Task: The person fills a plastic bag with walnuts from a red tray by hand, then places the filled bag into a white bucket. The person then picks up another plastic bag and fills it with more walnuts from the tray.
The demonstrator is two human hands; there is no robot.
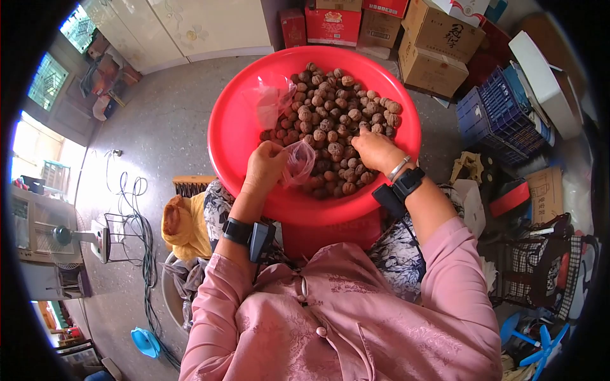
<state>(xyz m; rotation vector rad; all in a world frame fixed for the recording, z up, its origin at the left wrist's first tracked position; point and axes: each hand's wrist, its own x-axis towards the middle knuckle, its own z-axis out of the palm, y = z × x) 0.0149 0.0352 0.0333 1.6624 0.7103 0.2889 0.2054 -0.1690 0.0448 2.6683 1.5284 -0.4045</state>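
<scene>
Left hand (265,164) pinches crumpled clear plastic bag (298,162), long axis toward round red plastic basin's (223,127) near rim. Right hand (376,150) curled among brown walnuts (337,105); grip unclear.

Grey concrete floor (165,127), crowded along its edges.
Bore cardboard boxes (435,54), a blue crate (495,117) and loose cables (143,241) around the red basin (222,127).
</scene>
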